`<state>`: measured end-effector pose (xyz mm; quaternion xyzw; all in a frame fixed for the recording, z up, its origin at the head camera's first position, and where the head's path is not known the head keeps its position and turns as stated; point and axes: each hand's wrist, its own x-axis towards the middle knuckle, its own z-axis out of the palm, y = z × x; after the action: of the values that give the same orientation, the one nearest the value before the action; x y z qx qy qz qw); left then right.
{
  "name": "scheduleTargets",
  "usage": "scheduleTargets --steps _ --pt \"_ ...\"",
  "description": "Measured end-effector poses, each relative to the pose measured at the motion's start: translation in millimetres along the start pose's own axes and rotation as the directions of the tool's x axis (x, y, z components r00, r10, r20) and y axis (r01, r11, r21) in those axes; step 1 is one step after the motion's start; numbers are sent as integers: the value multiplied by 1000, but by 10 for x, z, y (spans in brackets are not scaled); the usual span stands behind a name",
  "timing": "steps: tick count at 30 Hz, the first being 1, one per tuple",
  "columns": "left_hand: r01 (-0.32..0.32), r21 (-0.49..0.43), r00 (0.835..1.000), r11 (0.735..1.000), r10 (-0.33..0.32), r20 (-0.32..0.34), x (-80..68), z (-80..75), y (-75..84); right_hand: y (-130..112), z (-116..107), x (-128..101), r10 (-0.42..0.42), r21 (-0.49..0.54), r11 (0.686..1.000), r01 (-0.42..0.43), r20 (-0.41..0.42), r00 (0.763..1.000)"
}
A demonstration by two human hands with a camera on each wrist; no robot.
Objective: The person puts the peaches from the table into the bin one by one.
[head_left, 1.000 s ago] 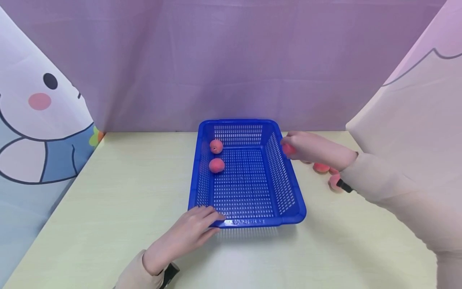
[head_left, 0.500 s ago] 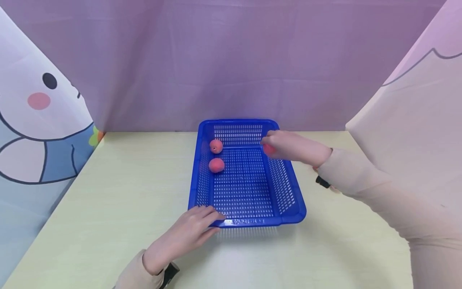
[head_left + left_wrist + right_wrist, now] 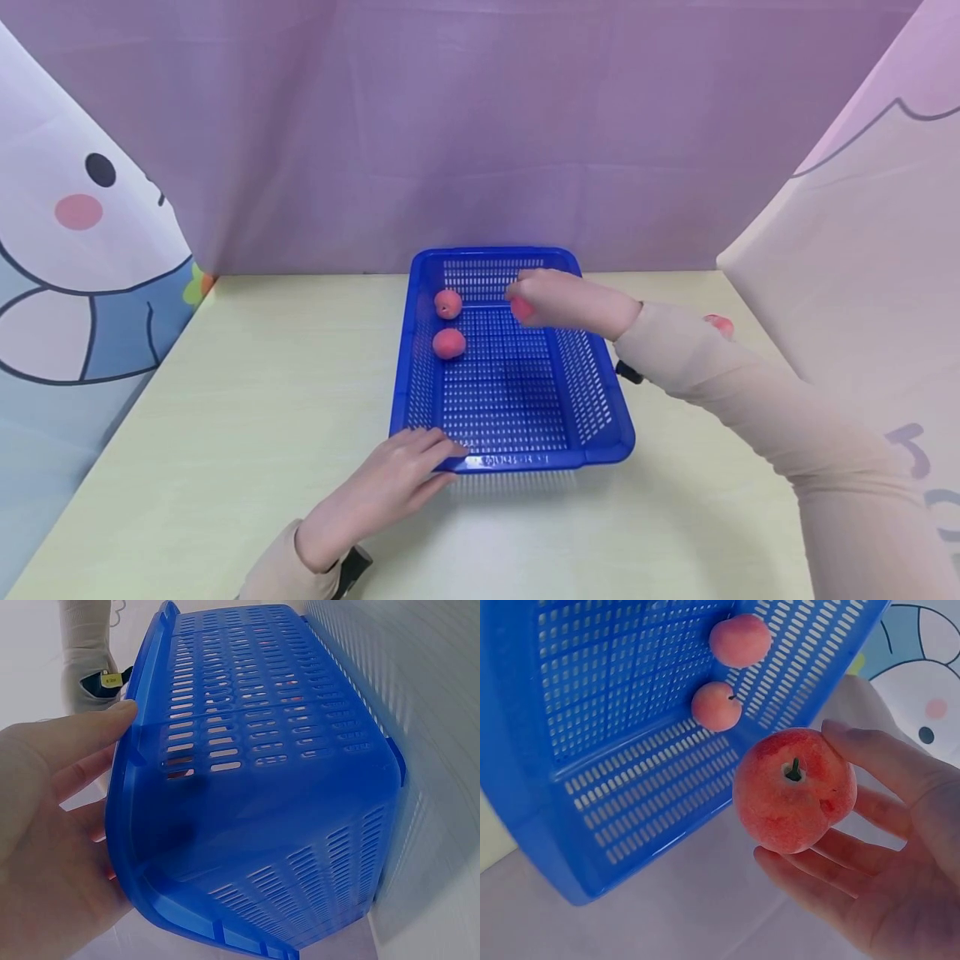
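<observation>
A blue plastic basket (image 3: 512, 460) with slotted sides stands on the table. My left hand (image 3: 401, 475) grips its near rim at the left corner; in the left wrist view the thumb (image 3: 90, 733) presses the rim and the fingers lie behind it. Over the far part of the basket, my right hand (image 3: 566, 298) holds a reddish peach (image 3: 793, 791) with a short green stem, between thumb and fingers. Two pinkish peaches, a far peach (image 3: 447, 304) and a nearer peach (image 3: 449, 343), lie inside along the left wall.
On the table (image 3: 247, 400) right of the basket, another peach (image 3: 718, 326) shows past my right sleeve (image 3: 697, 358); the sleeve hides part of that side. A purple cloth (image 3: 465, 133) hangs behind the table, with printed cloths at both sides.
My right hand has carried its peach left, from the basket's right rim to over the inside. The sleeve now covers most peaches on the right. The left hand keeps still.
</observation>
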<state>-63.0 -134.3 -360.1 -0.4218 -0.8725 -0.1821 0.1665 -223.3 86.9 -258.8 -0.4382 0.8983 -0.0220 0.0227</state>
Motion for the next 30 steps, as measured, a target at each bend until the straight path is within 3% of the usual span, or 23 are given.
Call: scheduleTargets --steps 9,24,30 --pt "12 1 1000 1000 -12 11 0 -5 0 -130 115 145 -71 6 997 72 -21 997" --pt "36 0 999 999 -36 39 -1 -16 7 -329 316 272 -116 34 993 115 27 993" --pt "27 -1 999 1000 -27 38 -2 -12 5 -409 379 342 -94 57 994 90 66 993"
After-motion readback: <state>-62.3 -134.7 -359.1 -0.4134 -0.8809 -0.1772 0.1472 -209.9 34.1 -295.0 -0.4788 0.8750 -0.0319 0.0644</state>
